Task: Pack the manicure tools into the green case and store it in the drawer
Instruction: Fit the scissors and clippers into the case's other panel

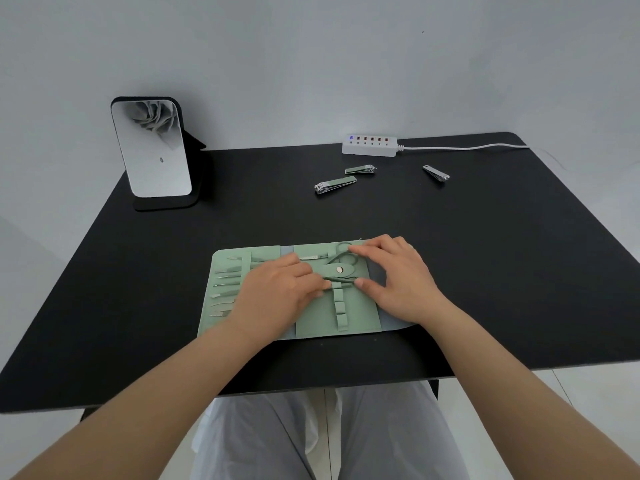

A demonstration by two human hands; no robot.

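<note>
The green case point(349, 318) lies open and flat on the black table point(485, 271) in front of me. Several metal tools point(227, 282) sit in loops on its left panel. Green-handled scissors point(341, 256) lie on the middle panel under a snap strap point(339, 270). My right hand point(398, 278) pinches the scissors' handles between index finger and thumb. My left hand point(277, 292) rests on the case, its fingertips pressing by the strap. Three nail clippers lie loose farther back: a large green one point(335, 186), a smaller green one point(360, 169) and a silver one point(435, 173). No drawer is in view.
A standing mirror point(152, 148) is at the table's back left. A white power strip point(370, 145) with its cable point(467, 147) lies along the back edge. My knees show below the table's near edge.
</note>
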